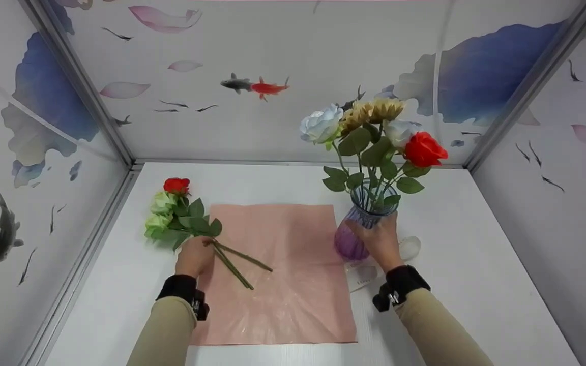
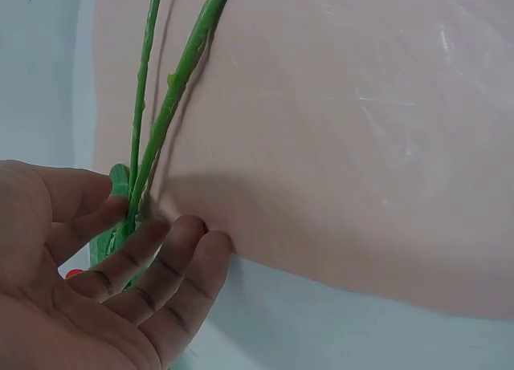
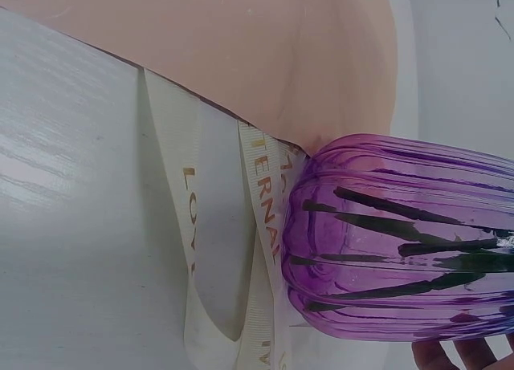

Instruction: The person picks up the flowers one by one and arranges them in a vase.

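My left hand [image 1: 194,255] pinches the green stems [image 2: 178,89] of a few artificial roses between thumb and fingers, just below the leaves. One red rose [image 1: 176,185] and two pale green roses [image 1: 157,225] lie to the left of a pink wrapping sheet [image 1: 283,305], and their stem ends cross onto it. My right hand [image 1: 380,240] grips a ribbed purple glass vase [image 1: 350,241] below its rim. White roses [image 1: 322,124], a golden flower [image 1: 372,113] and a red rose [image 1: 425,149] stand in the vase. Dark stem ends show through the glass in the right wrist view.
A cream ribbon [image 3: 255,250] with gold lettering lies beside the vase's base, by the sheet's right edge. Part of its roll [image 1: 409,247] shows behind my right hand. Printed panels [image 1: 323,61] enclose the white table [image 1: 486,284] at the back and sides.
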Tool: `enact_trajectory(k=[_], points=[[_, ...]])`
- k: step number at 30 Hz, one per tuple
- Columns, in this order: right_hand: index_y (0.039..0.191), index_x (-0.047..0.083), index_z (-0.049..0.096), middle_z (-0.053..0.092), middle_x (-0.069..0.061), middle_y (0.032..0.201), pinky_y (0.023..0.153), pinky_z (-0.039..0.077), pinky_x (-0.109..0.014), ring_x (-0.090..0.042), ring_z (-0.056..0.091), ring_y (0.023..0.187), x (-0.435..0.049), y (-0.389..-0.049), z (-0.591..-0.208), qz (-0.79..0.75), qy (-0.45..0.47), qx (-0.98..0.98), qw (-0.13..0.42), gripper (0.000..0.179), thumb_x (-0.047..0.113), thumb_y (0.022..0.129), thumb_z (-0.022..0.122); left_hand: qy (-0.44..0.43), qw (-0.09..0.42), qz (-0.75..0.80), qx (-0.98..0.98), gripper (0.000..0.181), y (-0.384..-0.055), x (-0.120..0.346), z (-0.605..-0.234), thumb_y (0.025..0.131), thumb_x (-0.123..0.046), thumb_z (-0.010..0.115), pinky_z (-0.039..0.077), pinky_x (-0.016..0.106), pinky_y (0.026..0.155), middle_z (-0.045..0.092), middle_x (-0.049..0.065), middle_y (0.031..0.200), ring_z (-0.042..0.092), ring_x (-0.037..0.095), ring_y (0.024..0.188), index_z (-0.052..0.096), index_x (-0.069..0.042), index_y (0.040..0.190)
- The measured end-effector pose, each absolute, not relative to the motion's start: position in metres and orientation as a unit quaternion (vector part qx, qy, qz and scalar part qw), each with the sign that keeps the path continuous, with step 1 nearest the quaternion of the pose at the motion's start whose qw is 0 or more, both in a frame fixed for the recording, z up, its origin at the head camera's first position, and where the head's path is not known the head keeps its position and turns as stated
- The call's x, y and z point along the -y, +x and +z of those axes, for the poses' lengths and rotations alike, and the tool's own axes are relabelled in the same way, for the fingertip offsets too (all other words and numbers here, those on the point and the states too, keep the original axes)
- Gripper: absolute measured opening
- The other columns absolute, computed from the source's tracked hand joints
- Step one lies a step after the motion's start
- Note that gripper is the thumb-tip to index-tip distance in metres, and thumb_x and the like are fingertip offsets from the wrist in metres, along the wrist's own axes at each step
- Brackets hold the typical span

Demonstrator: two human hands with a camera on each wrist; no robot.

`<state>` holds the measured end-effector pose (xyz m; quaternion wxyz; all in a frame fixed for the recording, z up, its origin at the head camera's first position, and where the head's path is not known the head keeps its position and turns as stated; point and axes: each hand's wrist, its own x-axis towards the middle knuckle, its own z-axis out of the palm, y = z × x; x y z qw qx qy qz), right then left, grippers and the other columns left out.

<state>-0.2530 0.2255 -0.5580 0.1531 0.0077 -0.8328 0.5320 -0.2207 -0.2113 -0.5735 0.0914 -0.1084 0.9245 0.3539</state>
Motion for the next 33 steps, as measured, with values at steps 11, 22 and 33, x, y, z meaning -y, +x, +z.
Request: enact_trajectory(k=[11, 22, 33], points=[[0.152, 0.009, 0.020, 0.037, -0.016, 0.146, 0.120, 0.032, -0.047, -0.029, 0.044, 0.138, -0.2243, -0.2525, -0.5579, 0.530, 0.001, 0.834, 0.153, 0.107, 0.029, 0.077, 0.093, -0.126, 0.057, 0.404, -0.904, 0.034, -0.2257, 0.2135, -0.5785, 0.103, -0.014, 0.048, 0.039, 0.034, 0.058, 0.046, 0.003, 0.062, 0.048, 0.021, 0.060, 0.049, -0.010, 0.069], [0.152, 0.012, 0.019, 0.037, -0.014, 0.146, 0.118, 0.033, -0.048, -0.027, 0.045, 0.136, -0.2236, -0.2513, -0.5563, 0.533, 0.002, 0.833, 0.150, 0.106, 0.029, 0.077, 0.092, -0.140, -0.002, 0.447, -0.884, 0.027, -0.2221, 0.2170, -0.5809, 0.100, -0.009, 0.051, 0.046, 0.035, 0.063, 0.057, 0.010, 0.068, 0.055, 0.024, 0.065, 0.062, 0.001, 0.077], [0.150, 0.004, 0.027, 0.037, -0.021, 0.141, 0.116, 0.034, -0.044, -0.029, 0.046, 0.130, -0.2241, -0.2518, -0.5568, 0.518, 0.005, 0.840, 0.165, 0.099, 0.026, 0.077, 0.092, -0.183, -0.021, 0.529, -0.828, 0.020, -0.2203, 0.2143, -0.5800, 0.099, -0.002, 0.058, 0.055, 0.034, 0.061, 0.066, 0.019, 0.089, 0.067, 0.026, 0.070, 0.062, 0.009, 0.116]])
